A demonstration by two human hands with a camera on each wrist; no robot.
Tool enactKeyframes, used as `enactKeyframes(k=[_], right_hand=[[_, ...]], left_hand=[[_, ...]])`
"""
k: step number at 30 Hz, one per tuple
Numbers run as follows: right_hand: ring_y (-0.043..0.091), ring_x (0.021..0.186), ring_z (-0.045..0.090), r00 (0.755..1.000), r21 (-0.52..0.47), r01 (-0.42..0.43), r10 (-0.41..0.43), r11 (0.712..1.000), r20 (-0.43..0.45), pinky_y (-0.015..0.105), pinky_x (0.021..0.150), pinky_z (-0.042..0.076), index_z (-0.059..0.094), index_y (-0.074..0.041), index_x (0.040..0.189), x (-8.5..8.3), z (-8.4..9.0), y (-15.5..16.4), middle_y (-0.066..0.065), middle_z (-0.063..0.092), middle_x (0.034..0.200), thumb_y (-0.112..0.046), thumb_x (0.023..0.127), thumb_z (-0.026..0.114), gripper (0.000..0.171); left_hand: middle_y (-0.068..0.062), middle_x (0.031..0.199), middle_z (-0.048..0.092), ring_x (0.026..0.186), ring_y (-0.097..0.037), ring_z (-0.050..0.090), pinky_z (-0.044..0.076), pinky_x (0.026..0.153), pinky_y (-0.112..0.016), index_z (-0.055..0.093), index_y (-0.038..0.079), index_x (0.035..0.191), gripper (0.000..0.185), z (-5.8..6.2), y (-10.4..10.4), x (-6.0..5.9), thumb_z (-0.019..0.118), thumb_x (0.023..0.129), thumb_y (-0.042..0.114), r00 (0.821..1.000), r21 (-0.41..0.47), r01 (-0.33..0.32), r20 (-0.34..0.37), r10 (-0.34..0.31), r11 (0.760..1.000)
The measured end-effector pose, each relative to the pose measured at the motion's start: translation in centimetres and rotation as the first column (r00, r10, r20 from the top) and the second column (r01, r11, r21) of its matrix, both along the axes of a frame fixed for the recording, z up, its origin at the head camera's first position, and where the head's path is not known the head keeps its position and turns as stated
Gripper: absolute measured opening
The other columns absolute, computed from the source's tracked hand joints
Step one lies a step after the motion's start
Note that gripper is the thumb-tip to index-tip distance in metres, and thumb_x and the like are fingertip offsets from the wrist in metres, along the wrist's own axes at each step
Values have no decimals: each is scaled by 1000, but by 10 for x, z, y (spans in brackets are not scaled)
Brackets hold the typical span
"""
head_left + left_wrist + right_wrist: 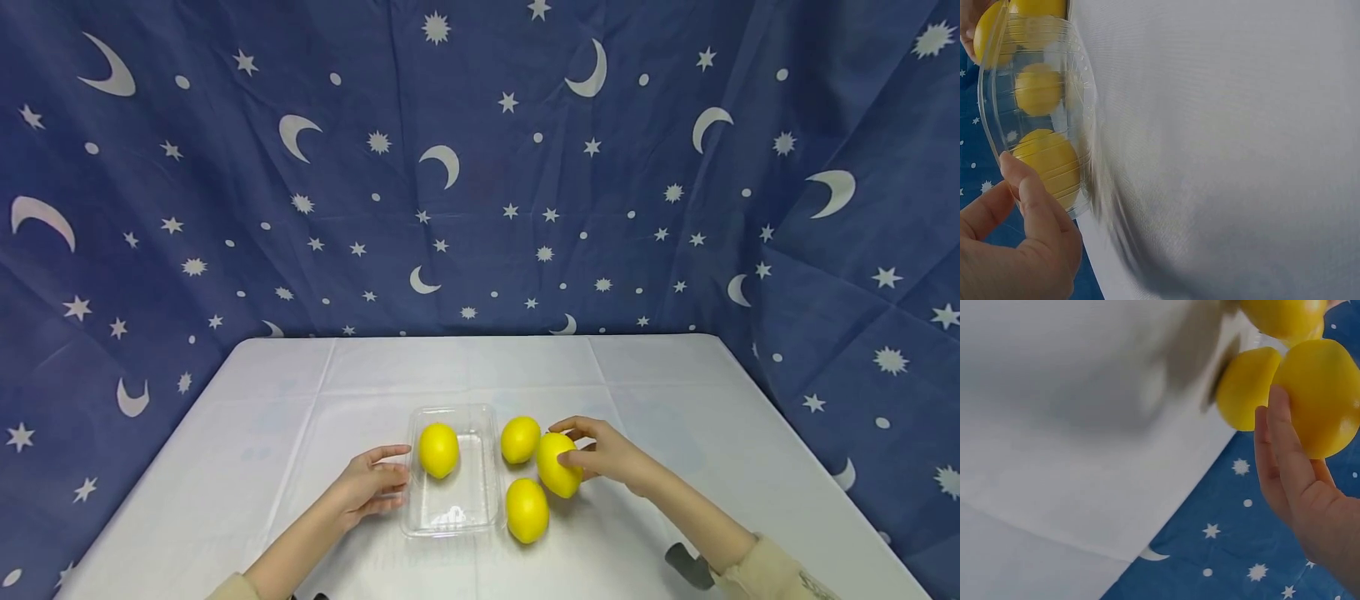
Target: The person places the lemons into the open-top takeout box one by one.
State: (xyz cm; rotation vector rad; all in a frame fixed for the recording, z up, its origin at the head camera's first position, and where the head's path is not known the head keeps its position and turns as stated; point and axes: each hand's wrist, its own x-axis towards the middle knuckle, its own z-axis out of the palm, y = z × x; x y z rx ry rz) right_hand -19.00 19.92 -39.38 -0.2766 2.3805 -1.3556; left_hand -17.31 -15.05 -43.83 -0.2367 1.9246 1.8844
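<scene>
Right hand (611, 457) has fingers and thumb curled round a held lemon (558, 465), gripping it just right of the clear plastic tray (487, 492); the right wrist view shows the fingers (1285, 450) pressed on its yellow skin. Left hand (371, 485) rests at the tray's left edge, fingers relaxed and lightly bent, tips touching the rim, thumb (1025, 187) against the clear wall. Lemons: four total. One lemon in tray (438, 450), at its far end. Two loose on the cloth right of the tray: far lemon (520, 439), near lemon (527, 510), both close to the held one. One tray. Surface is a table under a white tablecloth (262, 417) with fold creases. Behind and at both sides hangs a blue curtain (480, 167) printed with white moons, stars and dots.
</scene>
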Motion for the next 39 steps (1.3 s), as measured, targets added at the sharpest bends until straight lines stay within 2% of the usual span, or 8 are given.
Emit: enactKeyframes(k=[8, 19, 30, 39], right_hand=[[20, 87, 62, 998, -62, -34, 31, 997, -51, 35, 72, 60, 52, -1, 128, -10, 7, -15, 25, 49, 124, -13, 85, 65, 46], [19, 85, 61, 997, -68, -56, 52, 996, -61, 34, 74, 60, 54, -3, 126, -19, 11, -42, 23, 50, 124, -11, 84, 67, 45], [19, 86, 61, 993, -35, -79, 75, 996, -87, 33, 74, 59, 55, -4, 125, -30, 12, -66, 21, 52, 123, -12, 82, 67, 45], [19, 83, 60, 996, -11, -55, 54, 998, -76, 32, 70, 60, 58, -8, 122, -40, 10, -84, 18, 54, 120, -11, 81, 68, 42]], left_hand=[[0, 88, 57, 77, -12, 59, 58, 66, -22, 37, -1, 138, 55, 1, 1, -1, 60, 88, 3, 1000, 3, 0, 7, 0, 1000], [-1, 88, 58, 76, -10, 59, 58, 65, -21, 36, -1, 139, 56, 1, -2, -1, 59, 88, 4, 1000, 27, 12, 7, -13, 1000], [-1, 88, 58, 75, -11, 58, 58, 65, -21, 38, 0, 137, 53, 1, 0, -2, 59, 88, 2, 1000, 20, 4, 13, -4, 1000], [0, 86, 57, 73, -10, 58, 58, 64, -21, 39, 0, 137, 52, 1, 0, -3, 59, 88, 2, 1000, 12, -10, 19, 10, 1000]])
